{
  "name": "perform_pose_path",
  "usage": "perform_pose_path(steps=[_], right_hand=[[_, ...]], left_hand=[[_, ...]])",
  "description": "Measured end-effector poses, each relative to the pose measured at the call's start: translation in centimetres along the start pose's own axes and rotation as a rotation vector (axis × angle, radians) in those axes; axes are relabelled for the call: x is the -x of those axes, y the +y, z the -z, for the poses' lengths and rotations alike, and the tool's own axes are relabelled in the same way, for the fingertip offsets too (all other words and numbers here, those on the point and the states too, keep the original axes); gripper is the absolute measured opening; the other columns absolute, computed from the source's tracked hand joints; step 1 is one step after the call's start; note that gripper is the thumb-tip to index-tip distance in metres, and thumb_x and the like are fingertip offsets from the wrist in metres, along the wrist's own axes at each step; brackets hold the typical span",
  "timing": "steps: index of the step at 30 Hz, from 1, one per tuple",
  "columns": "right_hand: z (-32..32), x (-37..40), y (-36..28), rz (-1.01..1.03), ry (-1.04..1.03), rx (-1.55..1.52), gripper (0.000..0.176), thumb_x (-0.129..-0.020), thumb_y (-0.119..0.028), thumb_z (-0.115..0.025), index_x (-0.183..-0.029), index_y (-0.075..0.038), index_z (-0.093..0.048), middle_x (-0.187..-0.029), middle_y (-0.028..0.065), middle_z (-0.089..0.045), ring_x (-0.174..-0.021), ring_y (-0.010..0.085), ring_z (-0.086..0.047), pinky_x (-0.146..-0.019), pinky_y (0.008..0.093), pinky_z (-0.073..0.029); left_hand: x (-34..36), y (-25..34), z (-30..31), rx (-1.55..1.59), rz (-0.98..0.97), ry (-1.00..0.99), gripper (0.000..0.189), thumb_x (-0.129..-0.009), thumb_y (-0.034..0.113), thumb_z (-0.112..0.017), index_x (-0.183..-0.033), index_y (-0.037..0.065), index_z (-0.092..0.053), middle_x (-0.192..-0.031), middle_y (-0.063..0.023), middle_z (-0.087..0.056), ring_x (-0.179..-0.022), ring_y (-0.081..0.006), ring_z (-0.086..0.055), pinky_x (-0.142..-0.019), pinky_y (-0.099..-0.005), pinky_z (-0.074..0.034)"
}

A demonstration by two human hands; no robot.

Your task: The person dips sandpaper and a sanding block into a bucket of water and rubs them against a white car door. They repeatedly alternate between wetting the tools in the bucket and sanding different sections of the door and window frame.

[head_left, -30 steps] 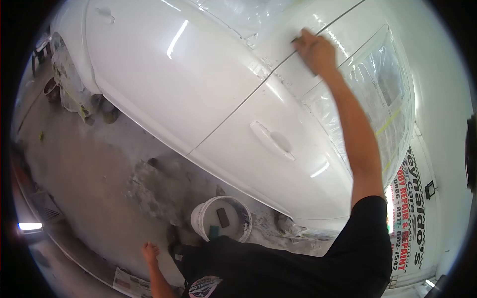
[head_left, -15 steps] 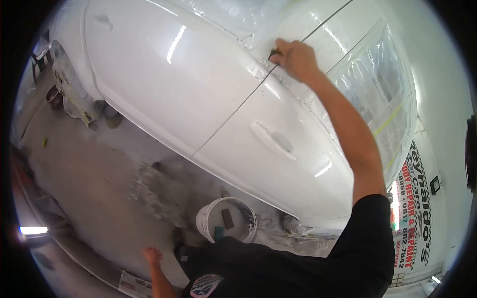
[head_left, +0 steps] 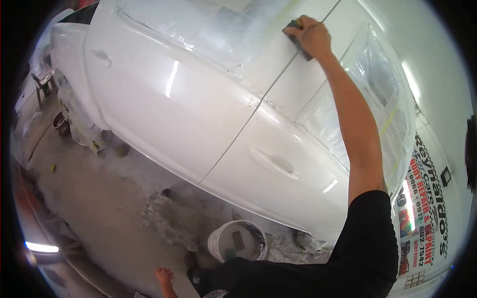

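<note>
My right hand (head_left: 314,37) is closed around a dark sanding block (head_left: 292,34) with a yellowish-green top. The block lies against the white car's pillar (head_left: 307,79) between the two side windows, across the dark door gap. Part of it is hidden by my fingers. Below my arm is the rear door's handle (head_left: 276,163). At the lower left, my left hand (head_left: 164,275) hangs low over the floor, fingers loosely apart, nothing seen in it.
A white bucket (head_left: 213,243) with a dark block inside stands on the dusty floor near my body. Plastic film (head_left: 367,74) covers the car's windows. A brown pot (head_left: 60,124) and a chair (head_left: 43,87) are at far left; a lettered banner (head_left: 422,208) hangs at right.
My right hand has moved up the pillar with the sanding block, away from the window ledge. The whole view has shifted, so the car and bucket appear lower.
</note>
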State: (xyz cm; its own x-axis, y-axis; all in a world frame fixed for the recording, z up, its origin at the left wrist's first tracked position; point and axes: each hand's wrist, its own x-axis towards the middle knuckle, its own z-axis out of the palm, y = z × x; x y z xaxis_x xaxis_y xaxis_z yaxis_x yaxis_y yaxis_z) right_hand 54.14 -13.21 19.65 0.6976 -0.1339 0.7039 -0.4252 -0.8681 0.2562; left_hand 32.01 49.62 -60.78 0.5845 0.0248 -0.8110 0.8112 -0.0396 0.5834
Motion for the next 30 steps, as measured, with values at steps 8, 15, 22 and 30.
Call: perform_pose_path(steps=[8,15,22,30], right_hand=[[-5.3,8.6,-5.4,0.283,-0.287,0.172,0.034,-0.096,-0.045,-0.063,-0.11,-0.016,-0.072,-0.108,0.0098,-0.074,-0.1,0.033,-0.069,-0.086,0.046,-0.056],[-9.0,7.9,-3.6,0.176,-0.008,0.042,0.03,-0.097,-0.039,-0.063,-0.108,-0.011,-0.065,-0.078,0.0139,-0.073,-0.079,0.035,-0.073,-0.075,0.0486,-0.057],[-2.0,2.3,-1.0,0.159,-0.012,0.033,0.032,-0.092,-0.042,-0.068,-0.096,-0.01,-0.065,-0.077,0.0123,-0.073,-0.073,0.0336,-0.072,-0.069,0.0455,-0.057],[-3.9,10.7,-4.1,0.318,-0.308,0.191,0.037,-0.098,-0.046,-0.059,-0.121,-0.017,-0.064,-0.095,0.0098,-0.073,-0.087,0.0317,-0.07,-0.078,0.0455,-0.056]], left_hand=[[-1.3,-3.0,2.1,-0.014,0.055,-0.001,0.021,-0.101,0.019,-0.054,-0.112,0.0,-0.053,-0.077,-0.011,-0.061,-0.053,-0.021,-0.059,-0.041,-0.0345,-0.049],[0.4,-1.7,1.4,-0.005,0.013,-0.02,0.028,-0.103,0.022,-0.054,-0.117,-0.002,-0.052,-0.084,-0.0129,-0.063,-0.059,-0.0218,-0.062,-0.046,-0.0354,-0.051],[0.1,-0.2,0.3,0.046,-0.017,-0.059,0.025,-0.104,0.021,-0.052,-0.115,-0.002,-0.054,-0.079,-0.0114,-0.06,-0.06,-0.0198,-0.06,-0.048,-0.0348,-0.051],[-3.1,-4.3,2.1,-0.089,0.001,-0.054,0.045,-0.099,0.02,-0.055,-0.139,0.008,-0.04,-0.088,-0.0179,-0.064,-0.061,-0.0299,-0.066,-0.047,-0.0421,-0.056]])
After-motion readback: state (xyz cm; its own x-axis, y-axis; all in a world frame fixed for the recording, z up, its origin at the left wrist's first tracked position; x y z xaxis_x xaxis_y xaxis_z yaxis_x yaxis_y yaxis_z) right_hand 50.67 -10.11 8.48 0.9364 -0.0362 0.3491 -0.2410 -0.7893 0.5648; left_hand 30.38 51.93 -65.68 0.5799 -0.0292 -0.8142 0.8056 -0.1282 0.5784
